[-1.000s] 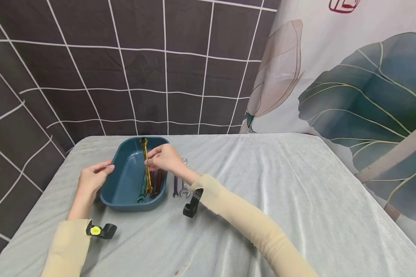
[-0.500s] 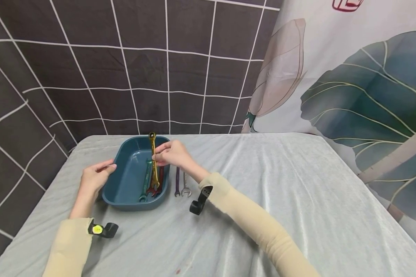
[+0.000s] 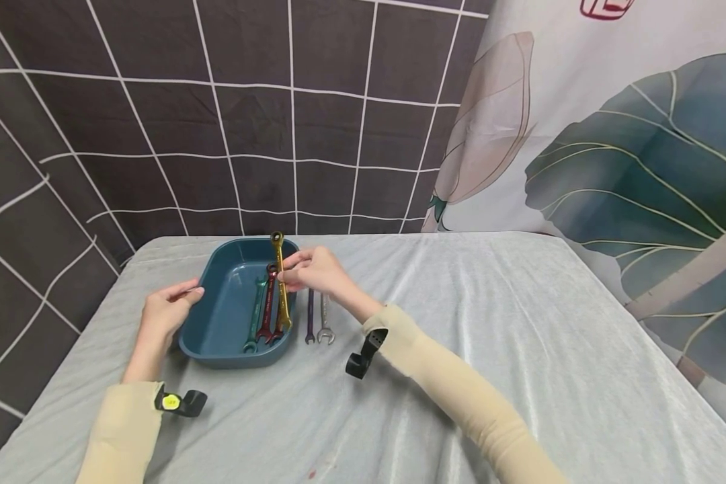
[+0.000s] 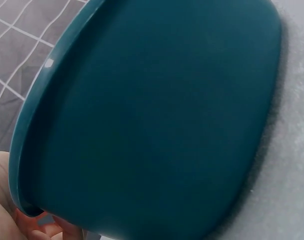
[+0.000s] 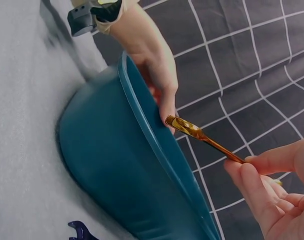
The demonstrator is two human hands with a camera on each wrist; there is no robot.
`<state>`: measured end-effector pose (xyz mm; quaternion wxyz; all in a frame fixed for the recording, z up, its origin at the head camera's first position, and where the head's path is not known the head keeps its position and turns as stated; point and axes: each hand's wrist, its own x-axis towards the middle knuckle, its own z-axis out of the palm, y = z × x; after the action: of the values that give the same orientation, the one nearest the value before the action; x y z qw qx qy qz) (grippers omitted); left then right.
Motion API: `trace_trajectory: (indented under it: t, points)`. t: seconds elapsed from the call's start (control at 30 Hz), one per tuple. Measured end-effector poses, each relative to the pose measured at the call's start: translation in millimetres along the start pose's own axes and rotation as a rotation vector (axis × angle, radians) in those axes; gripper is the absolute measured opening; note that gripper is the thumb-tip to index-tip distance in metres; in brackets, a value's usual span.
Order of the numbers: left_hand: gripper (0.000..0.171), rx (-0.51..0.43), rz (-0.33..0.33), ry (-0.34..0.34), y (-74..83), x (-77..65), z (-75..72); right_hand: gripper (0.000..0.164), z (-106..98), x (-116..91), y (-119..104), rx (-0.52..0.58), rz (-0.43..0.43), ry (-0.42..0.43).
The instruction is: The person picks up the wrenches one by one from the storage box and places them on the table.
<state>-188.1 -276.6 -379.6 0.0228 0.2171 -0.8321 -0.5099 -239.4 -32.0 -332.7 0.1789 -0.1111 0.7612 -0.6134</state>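
A blue plastic basin (image 3: 228, 319) stands at the left of the table. My left hand (image 3: 165, 312) pinches its left rim; in the left wrist view the basin wall (image 4: 156, 115) hides most of that hand. With thumb and fingertips, my right hand (image 3: 317, 274) pinches a gold combination wrench (image 3: 284, 306), ratchet ring end up, over the basin's right side. Inside the basin lie a green wrench (image 3: 256, 314) and a red wrench (image 3: 268, 302), with another reddish one partly hidden behind the gold wrench. The right wrist view shows the gold wrench (image 5: 214, 143) raised above the rim.
Right of the basin, a purple wrench (image 3: 310, 321) and a silver wrench (image 3: 325, 326) lie side by side on the grey cloth (image 3: 435, 336), their upper ends hidden by the right hand. A dark gridded curtain (image 3: 327, 128) hangs behind the table.
My right hand has lifted the gold wrench and carried it rightward over the basin's right side, uncovering the red wrench. The left hand stays on the rim.
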Motion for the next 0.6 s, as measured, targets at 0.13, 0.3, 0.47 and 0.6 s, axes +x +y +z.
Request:
trace_trajectory:
  t: [0.13, 0.3, 0.47, 0.6]
  points:
    - [0.047, -0.006, 0.004, 0.001, -0.3, -0.6, 0.2, 0.023, -4.3, -3.0, 2.1, 0.007, 0.001, 0.012]
    - [0.046, 0.007, 0.021, 0.004, 0.3, -2.3, 0.7, 0.024, -10.6, -6.2, 8.1, 0.002, 0.006, 0.025]
    - [0.045, 0.041, 0.036, 0.023, 0.0, -3.0, 0.3, 0.027, -16.5, -8.3, 14.9, 0.005, 0.008, 0.023]
    - [0.045, 0.042, 0.038, 0.032, -1.2, -2.8, -0.6, 0.027, -18.6, -9.5, 19.0, 0.017, 0.006, 0.028]
